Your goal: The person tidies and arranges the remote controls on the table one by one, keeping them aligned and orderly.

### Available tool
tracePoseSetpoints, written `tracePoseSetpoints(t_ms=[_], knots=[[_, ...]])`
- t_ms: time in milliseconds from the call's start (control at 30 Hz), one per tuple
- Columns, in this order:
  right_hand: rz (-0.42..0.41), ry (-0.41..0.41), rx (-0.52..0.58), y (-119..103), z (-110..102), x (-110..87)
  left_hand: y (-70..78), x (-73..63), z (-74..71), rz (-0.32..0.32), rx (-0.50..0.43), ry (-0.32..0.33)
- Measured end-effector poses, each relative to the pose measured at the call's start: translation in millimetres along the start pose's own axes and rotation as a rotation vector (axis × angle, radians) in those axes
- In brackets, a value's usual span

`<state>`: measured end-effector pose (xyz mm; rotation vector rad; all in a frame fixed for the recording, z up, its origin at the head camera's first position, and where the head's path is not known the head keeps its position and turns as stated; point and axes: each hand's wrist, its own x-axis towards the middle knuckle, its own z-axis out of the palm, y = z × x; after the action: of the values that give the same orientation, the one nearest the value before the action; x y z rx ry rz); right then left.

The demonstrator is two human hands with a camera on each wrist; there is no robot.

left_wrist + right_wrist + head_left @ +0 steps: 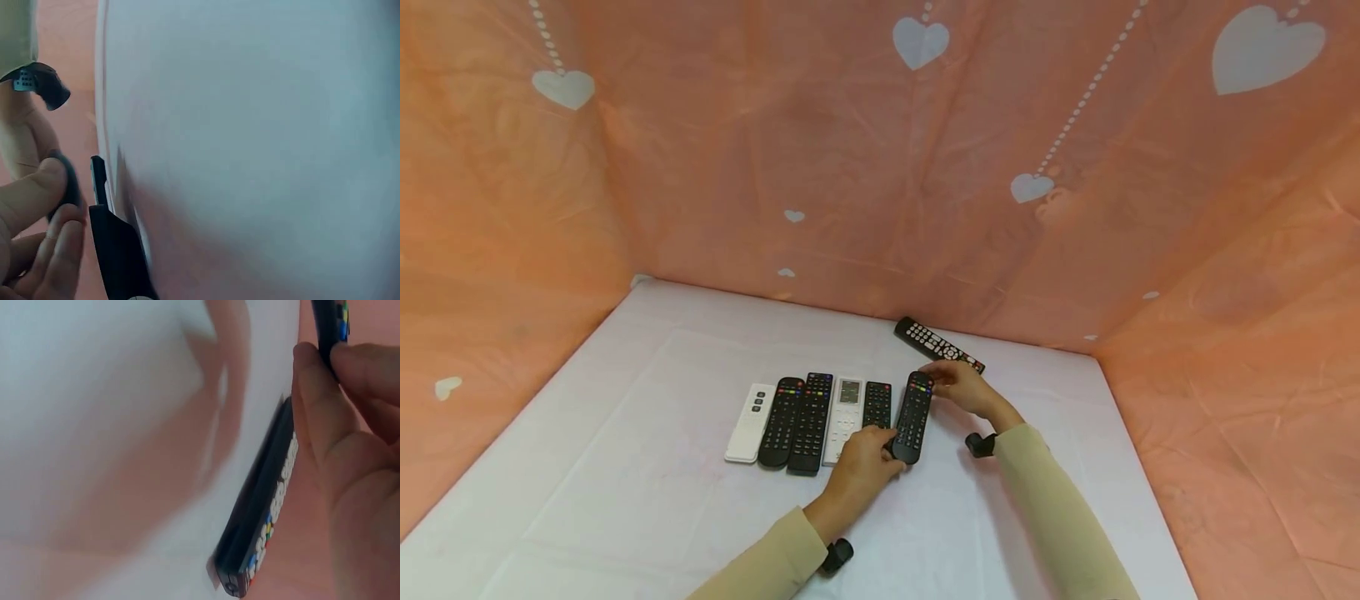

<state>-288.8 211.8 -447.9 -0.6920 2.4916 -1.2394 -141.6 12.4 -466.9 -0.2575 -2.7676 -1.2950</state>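
Note:
Both hands hold a black remote control (pixel 913 417) with a few coloured buttons, at the right end of a row. My left hand (pixel 859 467) pinches its near end; in the left wrist view the thumb (pixel 51 172) lies on the dark end. At the far end, my right hand (pixel 962 390) pinches the edge between thumb and fingers, as the right wrist view also shows (pixel 356 406). Left of it lie a small black remote (pixel 877 402) and a white remote with a screen (pixel 846 417), partly behind the left hand.
Farther left in the row are a long black remote (pixel 811 425), a rounded black remote (pixel 781 425) and a plain white remote (pixel 749 425). Behind the right hand another black remote (pixel 934 340) lies slanted near the back edge. Orange cloth walls (pixel 850 167) surround the white table (pixel 625 500).

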Motion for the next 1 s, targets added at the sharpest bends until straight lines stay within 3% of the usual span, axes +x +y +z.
tracePoseSetpoints(t_ms=[167, 367, 533, 1000], knots=[[-0.005, -0.042, -0.012, -5, 6, 4.3, 0.5, 0.3, -0.6, -0.019, 0.15, 0.033], [0.012, -0.058, -0.084, -9, 9, 7.8, 0.2, 1.1, -0.4, -0.059, 0.205, 0.032], [0.026, -0.082, -0.115, -8, 14, 10.3, -1.3, 1.9, 0.2, -0.034, 0.298, 0.065], [0.01, -0.15, -0.08, -3, 23, 14.0, -2.4, 4.4, 2.8, 0.024, 0.349, 0.047]])
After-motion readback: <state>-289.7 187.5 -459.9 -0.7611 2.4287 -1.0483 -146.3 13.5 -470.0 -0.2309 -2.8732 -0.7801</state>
